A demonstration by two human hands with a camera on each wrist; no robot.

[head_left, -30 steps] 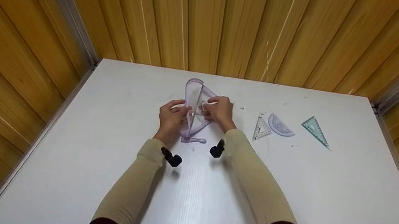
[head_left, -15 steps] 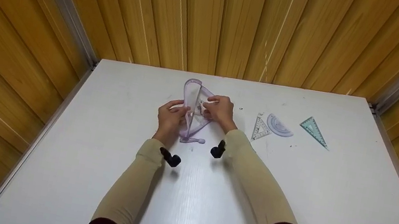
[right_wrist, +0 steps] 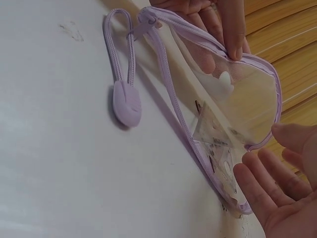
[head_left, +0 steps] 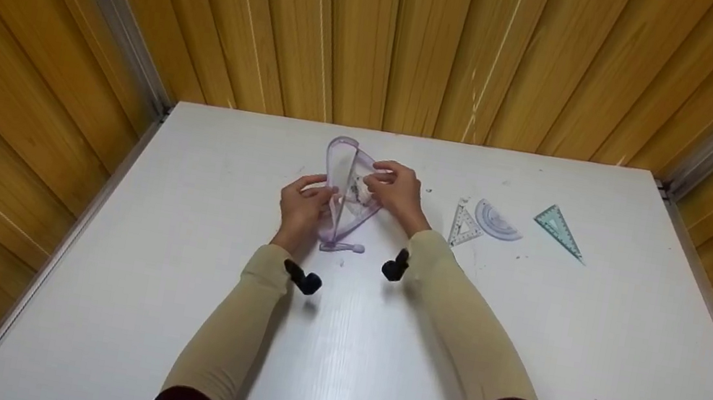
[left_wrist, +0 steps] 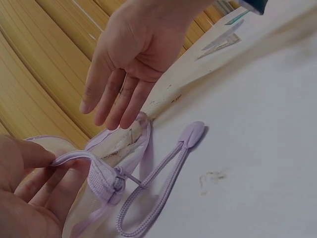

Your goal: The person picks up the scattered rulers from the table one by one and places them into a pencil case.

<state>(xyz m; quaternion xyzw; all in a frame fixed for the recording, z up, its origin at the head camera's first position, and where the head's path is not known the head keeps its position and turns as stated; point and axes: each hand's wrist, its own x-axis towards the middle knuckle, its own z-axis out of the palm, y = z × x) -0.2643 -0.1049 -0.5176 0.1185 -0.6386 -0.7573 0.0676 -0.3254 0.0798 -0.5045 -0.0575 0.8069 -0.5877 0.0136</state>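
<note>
A see-through mesh zip pouch (head_left: 341, 172) with lilac edging stands unzipped on the table in the head view. My left hand (head_left: 302, 209) pinches its near left rim between thumb and fingers. Over the pouch's right side hovers my right hand (head_left: 399, 193), its fingers loosely extended and holding nothing that shows. Inside the pouch, the right wrist view shows a clear set square (right_wrist: 210, 124) with dark markings, just beyond those fingertips. A lilac cord zip pull (right_wrist: 127, 104) hangs from the pouch's near end and lies on the table.
Right of the pouch lie a clear set square (head_left: 457, 225), a lilac-tinted protractor (head_left: 497, 225) and, farther right, a green set square (head_left: 566, 242). Wood-patterned panels (head_left: 371, 34) rise behind the white table (head_left: 595, 345) and along both sides.
My right hand has drawn slightly up and right from the pouch's opening, and its fingers have loosened. The left hand keeps its pinch on the rim.
</note>
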